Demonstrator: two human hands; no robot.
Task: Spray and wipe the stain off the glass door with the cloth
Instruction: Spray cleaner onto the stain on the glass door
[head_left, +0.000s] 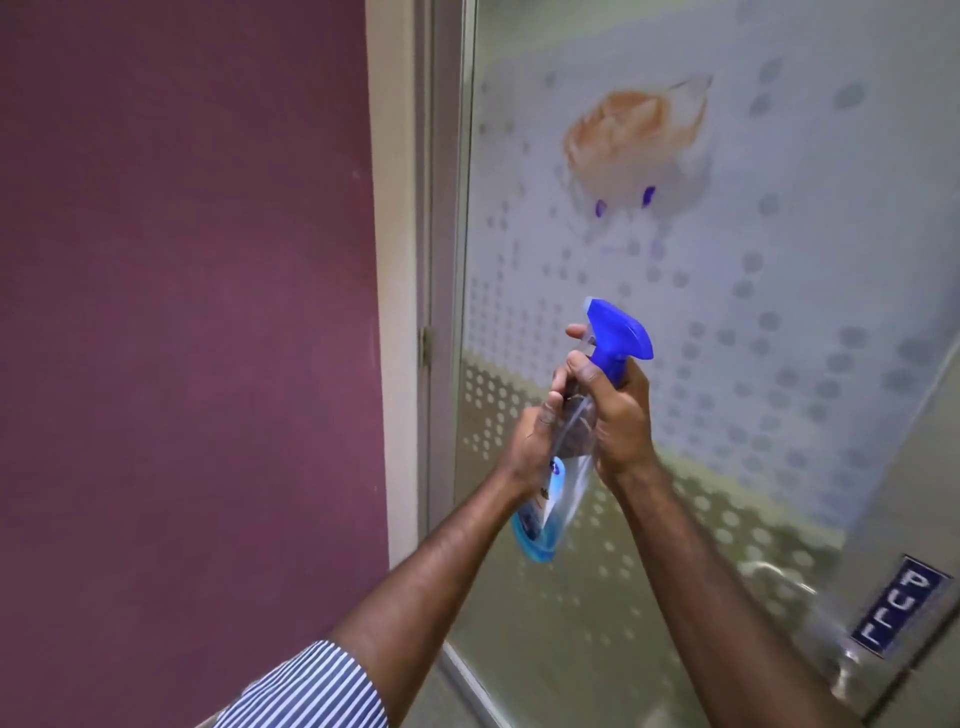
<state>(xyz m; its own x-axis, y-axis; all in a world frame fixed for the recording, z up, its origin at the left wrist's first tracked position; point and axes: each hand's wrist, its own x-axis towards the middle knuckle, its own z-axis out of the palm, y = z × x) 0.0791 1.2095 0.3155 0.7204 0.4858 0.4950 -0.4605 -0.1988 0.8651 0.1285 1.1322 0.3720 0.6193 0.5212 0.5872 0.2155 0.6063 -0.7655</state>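
An orange-brown smeared stain (631, 127) sits high on the frosted, dotted glass door (779, 270), with two small purple marks just below it. Below the stain I hold a clear spray bottle (563, 483) with a blue trigger head (618, 338) and a little blue liquid at its base. My right hand (618, 415) grips the bottle's neck under the trigger. My left hand (535, 441) holds the bottle's body from the left. The nozzle points up and left towards the glass. No cloth is in view.
A maroon wall (182, 312) fills the left side, ending at a cream door frame (400, 260) with a hinge. A blue PULL sign (898, 603) and a metal handle fitting (852, 670) sit at the lower right of the door.
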